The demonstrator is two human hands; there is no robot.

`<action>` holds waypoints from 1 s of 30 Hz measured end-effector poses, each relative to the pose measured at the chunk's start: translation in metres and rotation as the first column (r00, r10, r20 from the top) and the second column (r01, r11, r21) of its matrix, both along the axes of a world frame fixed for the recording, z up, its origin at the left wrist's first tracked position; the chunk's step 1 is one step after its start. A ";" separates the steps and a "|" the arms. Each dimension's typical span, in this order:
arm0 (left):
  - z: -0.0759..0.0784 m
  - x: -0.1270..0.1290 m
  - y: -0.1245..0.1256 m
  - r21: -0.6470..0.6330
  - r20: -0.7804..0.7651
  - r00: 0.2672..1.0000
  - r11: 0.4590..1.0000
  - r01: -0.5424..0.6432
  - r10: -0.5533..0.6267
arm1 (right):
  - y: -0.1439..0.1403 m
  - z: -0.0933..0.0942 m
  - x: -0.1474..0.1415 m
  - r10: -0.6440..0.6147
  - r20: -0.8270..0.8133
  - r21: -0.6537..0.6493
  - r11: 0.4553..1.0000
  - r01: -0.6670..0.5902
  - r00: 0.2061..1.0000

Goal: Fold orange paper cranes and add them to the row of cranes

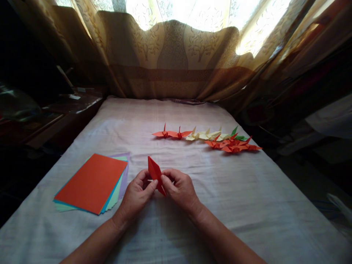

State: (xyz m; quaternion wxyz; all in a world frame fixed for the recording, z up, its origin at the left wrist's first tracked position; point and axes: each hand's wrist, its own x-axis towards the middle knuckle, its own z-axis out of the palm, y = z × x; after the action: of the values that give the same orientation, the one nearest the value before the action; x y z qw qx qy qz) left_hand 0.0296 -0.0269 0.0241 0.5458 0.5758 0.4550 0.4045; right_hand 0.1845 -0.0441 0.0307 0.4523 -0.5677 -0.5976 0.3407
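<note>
A folded piece of red paper (154, 171) stands on end between my two hands, low over the white cloth. My left hand (136, 195) pinches its lower left side with thumb and forefinger. My right hand (180, 187) grips the lower right edge with its fingertips. The pointed top of the paper sticks up above both hands. A stack of coloured paper sheets (93, 182), orange on top, lies just left of my left hand.
A row of finished paper cranes (211, 138), red, pale yellow, green and orange, lies further back to the right on the cloth-covered bed (247, 205). A dark side table (68, 108) stands at the left. Patterned curtains (176, 55) hang behind.
</note>
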 end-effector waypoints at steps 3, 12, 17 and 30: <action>0.001 0.000 0.000 -0.013 0.045 0.999 1.000 0.011 -0.011 | 0.001 -0.001 0.001 -0.018 -0.002 -0.023 1.000 0.018 1.000; 0.004 0.001 0.000 -0.156 0.091 0.995 0.986 0.053 -0.039 | 0.000 0.000 0.003 0.005 0.089 -0.003 1.000 -0.005 0.996; 0.001 0.000 0.002 -0.134 0.036 0.997 0.988 0.069 -0.065 | 0.001 -0.002 0.004 0.031 0.047 -0.110 0.994 -0.026 0.998; 0.004 -0.008 0.005 -0.140 -0.219 0.949 0.970 0.200 -0.227 | 0.008 -0.010 0.012 0.003 0.055 -0.176 0.984 0.007 0.998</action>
State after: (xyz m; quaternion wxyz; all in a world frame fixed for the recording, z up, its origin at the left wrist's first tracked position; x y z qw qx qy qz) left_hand 0.0219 -0.0214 0.0276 0.5616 0.6325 0.4736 0.2453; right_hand 0.1966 -0.0361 0.0211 0.3839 -0.6152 -0.5770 0.3759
